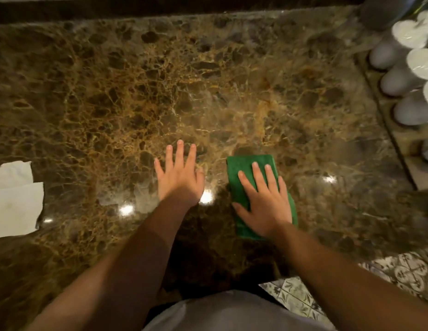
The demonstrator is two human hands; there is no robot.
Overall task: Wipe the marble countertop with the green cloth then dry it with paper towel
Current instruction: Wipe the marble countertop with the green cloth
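Observation:
A brown veined marble countertop point(160, 80) fills most of the view. The green cloth point(241, 170) lies folded flat on it, a little right of centre and near the front edge. My right hand point(265, 199) presses flat on top of the cloth with the fingers spread, covering its lower half. My left hand point(179, 175) rests palm down on the bare marble just left of the cloth, fingers apart, holding nothing. White paper towel point(14, 199) lies at the far left edge of the counter.
Several white eggs point(397, 80) sit in a row along the right side, with pale glassware point(413, 32) beside them. A dark raised ledge point(160, 8) runs along the back. Patterned floor tiles point(399, 278) show beyond the counter's front right corner.

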